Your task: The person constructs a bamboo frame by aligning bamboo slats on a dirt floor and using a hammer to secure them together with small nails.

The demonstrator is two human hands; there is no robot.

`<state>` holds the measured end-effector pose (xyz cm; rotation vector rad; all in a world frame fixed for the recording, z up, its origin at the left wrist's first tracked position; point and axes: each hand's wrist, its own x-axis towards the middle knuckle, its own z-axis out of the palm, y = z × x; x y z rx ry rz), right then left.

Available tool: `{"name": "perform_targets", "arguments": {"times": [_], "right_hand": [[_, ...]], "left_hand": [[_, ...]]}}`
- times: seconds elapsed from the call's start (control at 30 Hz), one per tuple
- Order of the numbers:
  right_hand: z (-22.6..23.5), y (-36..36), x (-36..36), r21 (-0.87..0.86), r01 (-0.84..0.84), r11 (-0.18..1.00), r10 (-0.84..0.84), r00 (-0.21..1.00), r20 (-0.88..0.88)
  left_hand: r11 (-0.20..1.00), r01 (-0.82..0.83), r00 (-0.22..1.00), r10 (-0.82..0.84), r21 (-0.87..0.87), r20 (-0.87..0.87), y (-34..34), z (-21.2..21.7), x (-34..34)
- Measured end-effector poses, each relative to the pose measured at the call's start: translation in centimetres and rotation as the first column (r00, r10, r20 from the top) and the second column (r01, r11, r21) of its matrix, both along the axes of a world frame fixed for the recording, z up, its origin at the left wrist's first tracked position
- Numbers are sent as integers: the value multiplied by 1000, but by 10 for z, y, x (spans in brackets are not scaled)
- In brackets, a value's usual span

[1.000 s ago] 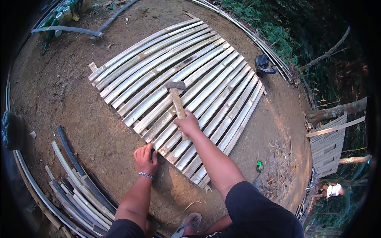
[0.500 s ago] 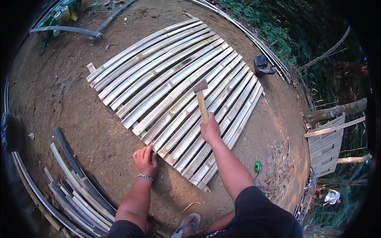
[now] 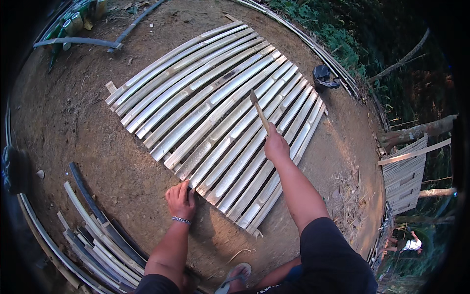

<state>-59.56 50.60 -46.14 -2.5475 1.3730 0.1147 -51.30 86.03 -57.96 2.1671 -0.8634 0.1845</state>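
Right hand: the right hand was closed in a fist around the wooden handle of a hammer, held up above the bamboo panel.
Hammer: its handle ran up and to the left from the fist, with the head at the far end, seen edge-on over the middle slats; whether it touched the slats could not be told.
Left hand: the left hand lay flat, fingers loosely spread and gripping nothing that could be seen, its fingertips pressed at the near corner of the panel where a slat end met the dirt; a beaded bracelet sat on the wrist.
Bamboo panel: the bamboo panel, a mat of pale split slats laid side by side, rested on the bare dirt ground, running diagonally away from the person.
Loose slats: a pile of loose slats, pale and dark, lay on the ground to the left of the left forearm, well apart from the panel.
Dark bundle: a dark bundle sat just beyond the panel's far right edge.
Foot: a sandalled foot showed at the lower edge, between the two arms.
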Motion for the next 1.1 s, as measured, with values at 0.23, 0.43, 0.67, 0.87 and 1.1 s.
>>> {"name": "perform_targets", "arguments": {"times": [0.23,0.43,0.67,0.87,1.1], "right_hand": [[17,-8,8,-31,16,999,-17,999,-37],[6,-17,-10,-12,-3,1000,2,993,-116],[31,-16,9,12,1,1000,0,995,-95],[10,37,-5,475,8,880,-198,915,351],[-9,163,-67,464,-317,827,235,945,226]], "left_hand": [[1000,-19,1000,19,11,21,2,-1,2],[1000,-7,1000,7,-6,5,-3,-1,-3],[1000,-23,1000,23,1,19,-1,4,2],[999,-31,999,30,33,38,1,-3,2],[999,-27,1000,27,17,13,2,1,3]]}}
